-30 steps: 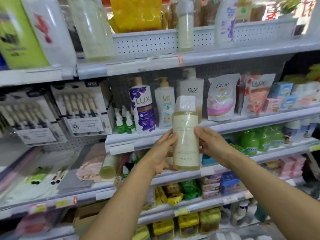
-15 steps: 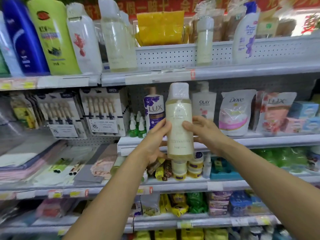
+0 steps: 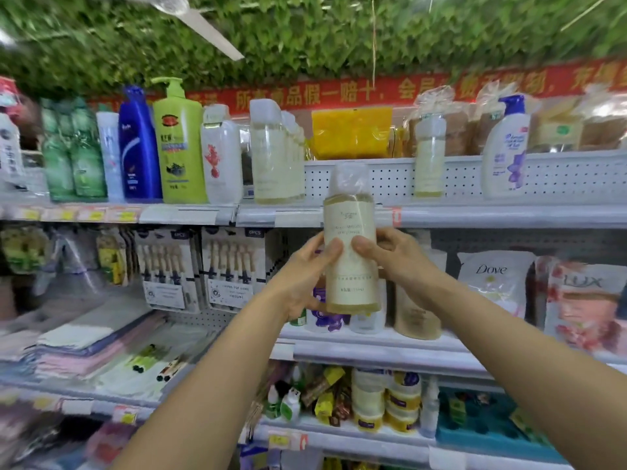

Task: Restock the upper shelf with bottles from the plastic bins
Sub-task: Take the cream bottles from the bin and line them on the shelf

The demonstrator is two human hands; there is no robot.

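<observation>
A tall clear bottle [image 3: 350, 242] of pale yellow liquid with a cream label and a plastic-wrapped cap stands upright in front of me. My left hand [image 3: 307, 273] grips its left side and my right hand [image 3: 395, 257] grips its right side, thumbs on the label. Its cap reaches the front rail of the upper shelf [image 3: 475, 215]. On that shelf stand matching bottles [image 3: 276, 154] in a row to the left, and one more matching bottle [image 3: 429, 157] to the right, with a gap between them in front of a white perforated panel [image 3: 383, 176]. No plastic bin is in view.
Blue [image 3: 139, 147], green [image 3: 178, 144] and white [image 3: 222, 157] bottles fill the upper shelf's left part. A white and purple bottle [image 3: 505, 150] stands at its right. Yellow packs [image 3: 351, 132] lie behind the panel. Dove [image 3: 493, 279] and Lux [image 3: 583, 300] pouches sit one shelf lower.
Both hands have lifted the bottle from the middle shelf's height up to the upper shelf's edge. The view has tilted upward, bringing the leafy ceiling and red banner into sight.
</observation>
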